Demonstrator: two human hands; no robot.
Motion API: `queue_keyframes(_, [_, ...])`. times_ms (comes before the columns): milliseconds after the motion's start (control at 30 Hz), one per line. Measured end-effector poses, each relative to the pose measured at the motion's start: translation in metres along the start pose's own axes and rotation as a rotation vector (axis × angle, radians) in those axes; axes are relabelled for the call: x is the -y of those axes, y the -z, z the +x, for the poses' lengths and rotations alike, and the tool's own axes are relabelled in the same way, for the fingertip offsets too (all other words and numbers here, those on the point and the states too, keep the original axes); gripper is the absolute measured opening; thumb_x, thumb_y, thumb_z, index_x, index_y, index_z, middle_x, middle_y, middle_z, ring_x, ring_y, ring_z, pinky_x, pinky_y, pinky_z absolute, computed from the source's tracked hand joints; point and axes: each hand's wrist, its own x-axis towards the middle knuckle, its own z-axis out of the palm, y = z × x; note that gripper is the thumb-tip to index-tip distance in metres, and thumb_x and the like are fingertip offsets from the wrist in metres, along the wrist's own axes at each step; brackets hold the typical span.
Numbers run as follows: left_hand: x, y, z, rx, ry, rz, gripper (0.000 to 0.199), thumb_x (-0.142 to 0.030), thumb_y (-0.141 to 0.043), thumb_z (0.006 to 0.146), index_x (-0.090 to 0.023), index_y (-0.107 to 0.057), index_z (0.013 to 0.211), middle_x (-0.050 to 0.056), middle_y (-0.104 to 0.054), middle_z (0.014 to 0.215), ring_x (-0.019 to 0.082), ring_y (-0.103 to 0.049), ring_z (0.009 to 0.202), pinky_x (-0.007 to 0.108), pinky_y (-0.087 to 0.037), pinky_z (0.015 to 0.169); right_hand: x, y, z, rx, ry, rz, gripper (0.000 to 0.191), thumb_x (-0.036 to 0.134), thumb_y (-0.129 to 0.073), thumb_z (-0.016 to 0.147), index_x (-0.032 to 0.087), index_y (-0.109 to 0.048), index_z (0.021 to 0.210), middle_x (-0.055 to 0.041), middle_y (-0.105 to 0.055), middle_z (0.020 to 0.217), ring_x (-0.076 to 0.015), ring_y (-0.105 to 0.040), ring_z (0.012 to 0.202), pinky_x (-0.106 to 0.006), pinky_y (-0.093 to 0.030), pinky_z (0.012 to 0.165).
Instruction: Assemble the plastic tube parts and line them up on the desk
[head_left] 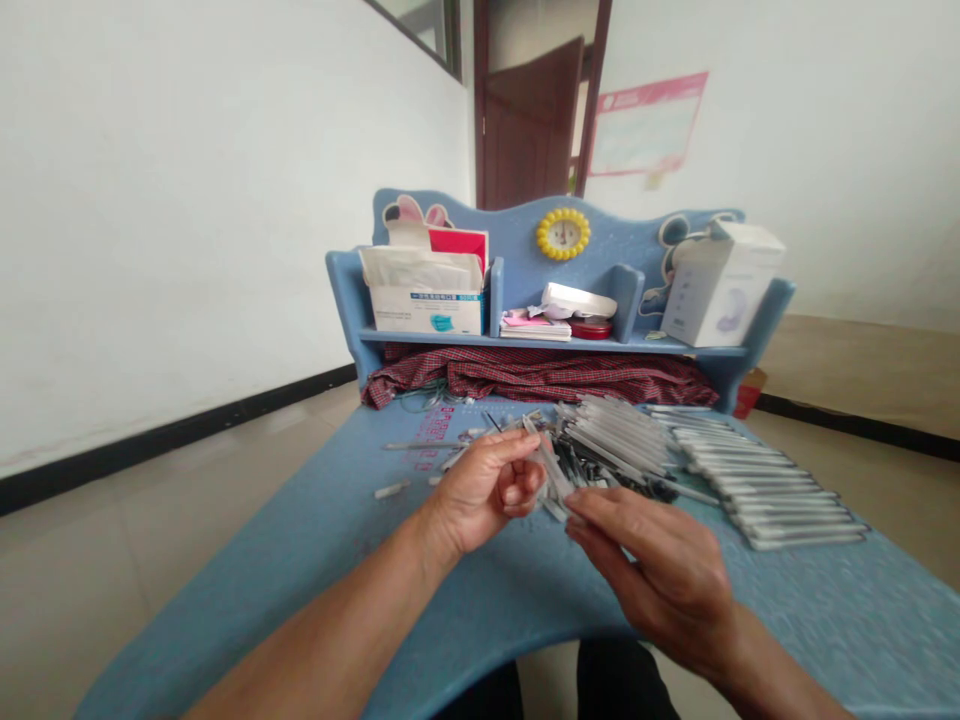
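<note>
A translucent pen barrel [553,468] slants between my two hands over the desk. My left hand [495,485] is closed, pinching its upper end between thumb and forefinger with the other fingers curled in. At the lower end, the thumb and fingertips of my right hand [660,565] press together on it. Behind them lies a loose pile of clear pen barrels [615,435], with small dark pen parts [589,465] partly hidden underneath. Farther right, a row of pens [772,480] with pale bodies and dark ends lies side by side.
The blue desk [315,570] carries a few loose pieces, including a short white tube [391,490] at left. Along the back is a red checked cloth [540,375] under a shelf [450,338] with a mask box [427,300], a white carton [720,285] and a yellow-rimmed clock [562,234].
</note>
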Motion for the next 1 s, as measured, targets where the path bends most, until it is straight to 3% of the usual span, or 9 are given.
queue_keyframes(67, [0.000,0.003,0.001,0.021,-0.008,0.013,0.011,-0.024,-0.058,0.078,-0.013,-0.055,0.076,-0.001,-0.056,0.049,0.002,-0.034,0.031,0.015,-0.022,0.035,-0.001,0.005,-0.002,-0.086,-0.048,-0.076,0.030,0.009,-0.061,0.076,0.021,-0.063,0.103,-0.0032,-0.072,0.084,-0.0155,-0.068,0.071,-0.023,-0.055,0.063])
queue_keyframes(167, [0.000,0.007,0.002,0.032,-0.020,0.026,0.013,-0.024,-0.059,0.079,-0.013,-0.053,0.074,0.002,-0.060,0.056,0.004,-0.041,0.035,0.015,-0.028,0.038,-0.008,0.017,-0.004,-0.240,-0.305,-0.017,0.026,0.014,-0.063,0.077,0.024,-0.065,0.101,-0.0010,-0.072,0.079,-0.0165,-0.069,0.068,-0.026,-0.056,0.063])
queue_keyframes(267, [-0.002,0.008,0.002,0.024,-0.030,0.018,0.011,-0.023,-0.060,0.079,-0.014,-0.053,0.079,0.002,-0.060,0.059,0.004,-0.043,0.037,0.015,-0.029,0.039,-0.018,0.032,-0.004,-0.423,-0.553,0.266,0.019,0.020,-0.061,0.080,0.022,-0.066,0.098,-0.0028,-0.072,0.076,-0.0171,-0.068,0.061,-0.030,-0.057,0.057])
queue_keyframes(367, [-0.003,0.006,0.002,0.023,-0.052,0.003,0.011,-0.023,-0.060,0.079,-0.015,-0.053,0.079,0.000,-0.059,0.058,0.003,-0.043,0.038,0.014,-0.030,0.040,-0.026,0.041,-0.005,-0.523,-0.662,0.530,0.014,0.022,-0.062,0.079,0.018,-0.066,0.092,-0.0063,-0.071,0.075,-0.0182,-0.066,0.055,-0.031,-0.055,0.049])
queue_keyframes(600, [0.000,0.001,0.001,0.013,-0.043,0.029,0.012,-0.023,-0.061,0.078,-0.015,-0.054,0.079,0.000,-0.058,0.056,0.004,-0.042,0.036,0.015,-0.029,0.038,-0.028,0.037,-0.009,-0.492,-0.712,0.681,0.013,0.022,-0.063,0.078,0.017,-0.066,0.089,-0.0073,-0.072,0.074,-0.0185,-0.066,0.053,-0.031,-0.054,0.046])
queue_keyframes(1000, [0.006,0.001,0.003,-0.021,-0.016,0.051,0.015,-0.022,-0.064,0.075,-0.014,-0.052,0.076,-0.001,-0.056,0.056,0.003,-0.039,0.035,0.015,-0.029,0.038,-0.026,0.022,-0.006,-0.416,-0.660,0.451,0.014,0.024,-0.064,0.078,0.016,-0.065,0.089,-0.0047,-0.071,0.071,-0.0169,-0.067,0.054,-0.030,-0.058,0.051])
